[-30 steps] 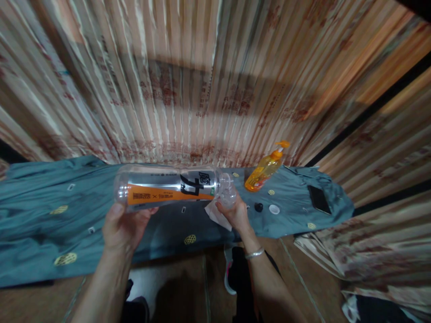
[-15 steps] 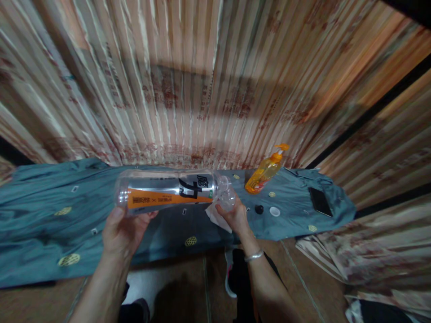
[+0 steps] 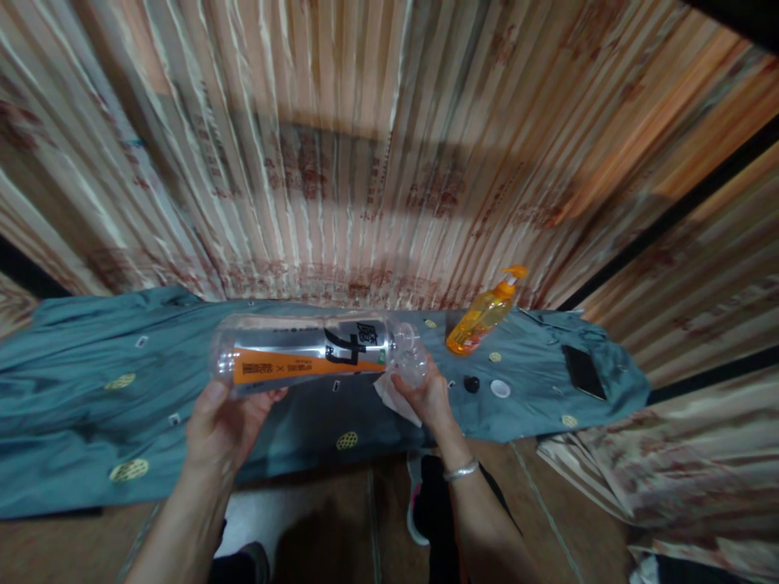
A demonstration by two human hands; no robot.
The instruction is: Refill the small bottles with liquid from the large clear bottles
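A large clear plastic bottle [image 3: 304, 354] with a silver and orange label lies level above the cloth, its neck end to the right. My left hand [image 3: 228, 422] is closed around its base end from below, the thumb on the near side. At the neck end, my right hand [image 3: 433, 397] is closed on a small, rounded, clear plastic piece [image 3: 412, 361] against the bottle's mouth. Whether the two are joined I cannot tell. A white tissue [image 3: 398, 399] shows just below my right fingers; I cannot tell whether they touch it.
Blue-green patterned cloth [image 3: 292, 438] covers the long, narrow surface. An orange pump bottle [image 3: 480, 320] stands behind my right hand. Farther right are a small black cap [image 3: 471, 384], a white round lid [image 3: 500, 389] and a dark phone [image 3: 584, 371]. Pleated curtains [image 3: 341, 162] hang behind.
The whole view has shifted slightly, so things appear a little lower and farther right. Both hands keep their hold, and the bottle stays level between them.
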